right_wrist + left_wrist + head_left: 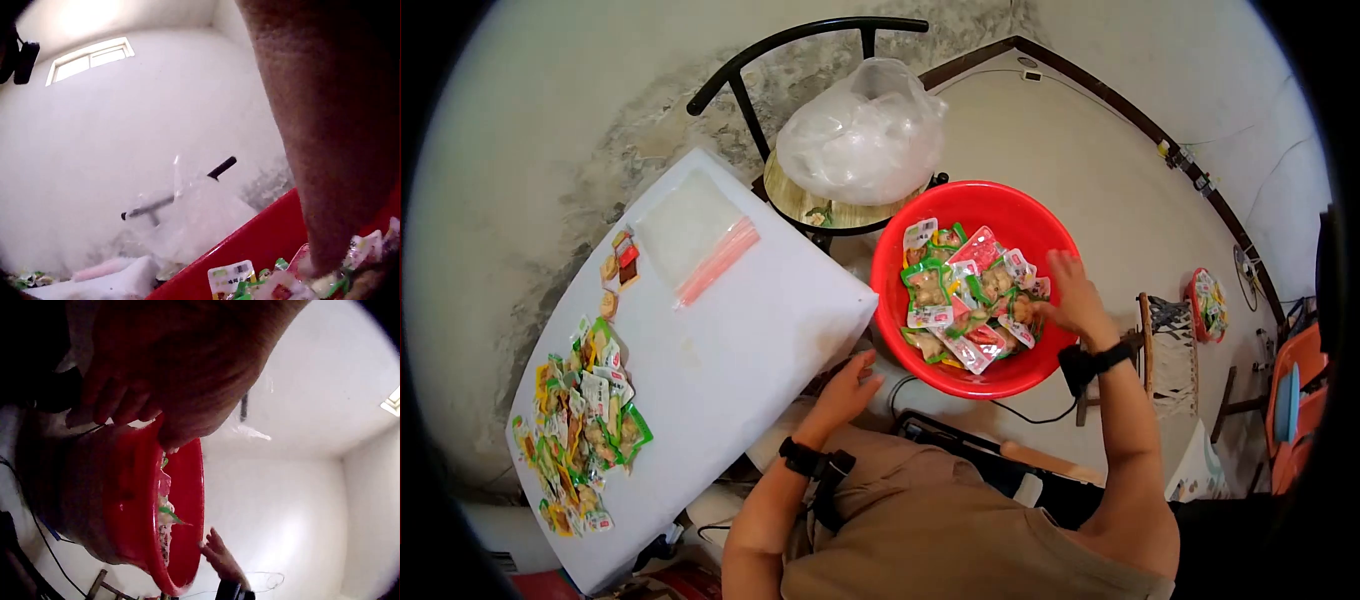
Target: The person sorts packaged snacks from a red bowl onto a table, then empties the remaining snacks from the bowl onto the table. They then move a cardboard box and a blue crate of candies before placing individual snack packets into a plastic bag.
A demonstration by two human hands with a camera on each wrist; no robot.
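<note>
A red basin (pixel 890 340) holds many small sealed snack packets (pixel 927 287) with green, red and white printing. Over its right rim reaches the right hand (pixel 1080 297), fingers spread at the packets; in the right wrist view that hand (pixel 331 156) comes down to them, its fingertips partly out of sight. The left hand (pixel 847 392) is beside the basin's lower left, near the table corner, with fingers loosely bent and nothing visible in them. In the left wrist view the left hand (pixel 181 369) hangs dark in front of the basin (pixel 181 575).
A white-covered table (pixel 730 400) on the left bears a heap of packets (pixel 585 430), a few small brown and red pieces (pixel 626 256) and clear bags with a pink strip (pixel 718 262). A black-framed chair (pixel 745 110) holds a big clear plastic bag (pixel 860 145). A cable (pixel 1040 418) runs below the basin.
</note>
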